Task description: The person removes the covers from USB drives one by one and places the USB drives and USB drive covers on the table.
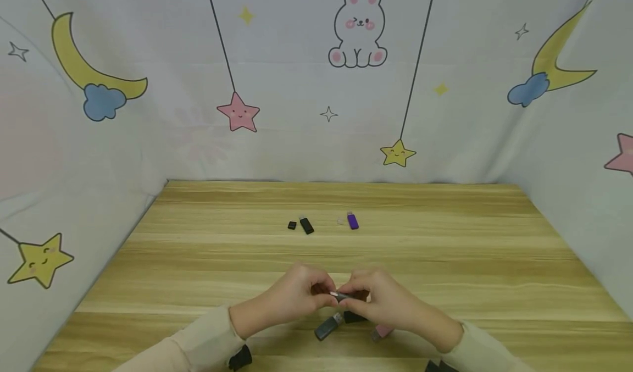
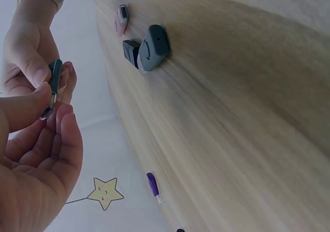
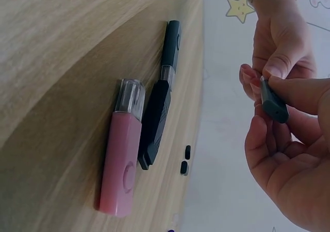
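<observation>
A dark green-grey USB stick (image 1: 341, 296) is held up between both hands, above the table. My left hand (image 1: 299, 287) pinches its pale, shiny end between thumb and fingers; the fingers partly hide that end. On the opposite side my right hand (image 1: 381, 298) grips the dark body, its thumb lying along the stick in the left wrist view. Below the hands lie a grey USB stick (image 1: 327, 327) with a clear end, a black USB stick (image 1: 355, 317) and a pink USB stick (image 3: 119, 160) with a clear cap (image 3: 130, 98).
Farther back on the wooden table (image 1: 222, 251), a black USB stick (image 1: 306, 225) has a small black cap (image 1: 292, 225) beside it. To their right, a purple USB stick (image 1: 353, 221) lies near a small clear cap (image 1: 339, 222). A printed curtain (image 1: 296, 157) stands behind the table.
</observation>
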### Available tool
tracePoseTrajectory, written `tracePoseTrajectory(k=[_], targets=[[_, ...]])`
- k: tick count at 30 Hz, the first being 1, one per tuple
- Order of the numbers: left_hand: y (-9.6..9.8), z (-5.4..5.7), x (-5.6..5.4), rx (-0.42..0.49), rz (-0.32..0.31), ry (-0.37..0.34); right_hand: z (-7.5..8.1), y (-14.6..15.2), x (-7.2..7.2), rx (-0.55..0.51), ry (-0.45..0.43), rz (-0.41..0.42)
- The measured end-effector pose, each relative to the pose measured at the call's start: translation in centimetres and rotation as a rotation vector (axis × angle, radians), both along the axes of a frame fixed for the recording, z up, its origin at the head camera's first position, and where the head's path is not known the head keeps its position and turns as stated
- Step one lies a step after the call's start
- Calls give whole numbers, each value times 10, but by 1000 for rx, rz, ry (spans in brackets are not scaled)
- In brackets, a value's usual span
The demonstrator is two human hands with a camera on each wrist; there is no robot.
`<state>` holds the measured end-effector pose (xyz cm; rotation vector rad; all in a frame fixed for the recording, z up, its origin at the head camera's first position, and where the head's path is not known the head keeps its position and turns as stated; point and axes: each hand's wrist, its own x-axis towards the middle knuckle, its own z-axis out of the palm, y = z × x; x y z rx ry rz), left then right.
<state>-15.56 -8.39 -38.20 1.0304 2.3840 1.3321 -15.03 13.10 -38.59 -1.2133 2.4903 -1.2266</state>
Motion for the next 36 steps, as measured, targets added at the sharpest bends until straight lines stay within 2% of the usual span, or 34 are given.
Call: tracePoseTrajectory(k=[6,13,20,26,32,36], targets=[[-1,-2,-1,8,-14,4,-3,2,0,-12,15,36],[-7,-4,-5,-20,25,-6,-6,7,0,-39,-46,38],[-6,-4,-6,-1,15,-9,-4,9,-1,-24,-71,-7],[-3,-3,-9,8,49,-24,-4,16,-6,-15,-75,-67],[2,-3,-19,14,109,-16,-4,26,-21,-67,-95,-136],[8,0,-29,23,136,-1,-3,35,-32,-86,-78,-222]])
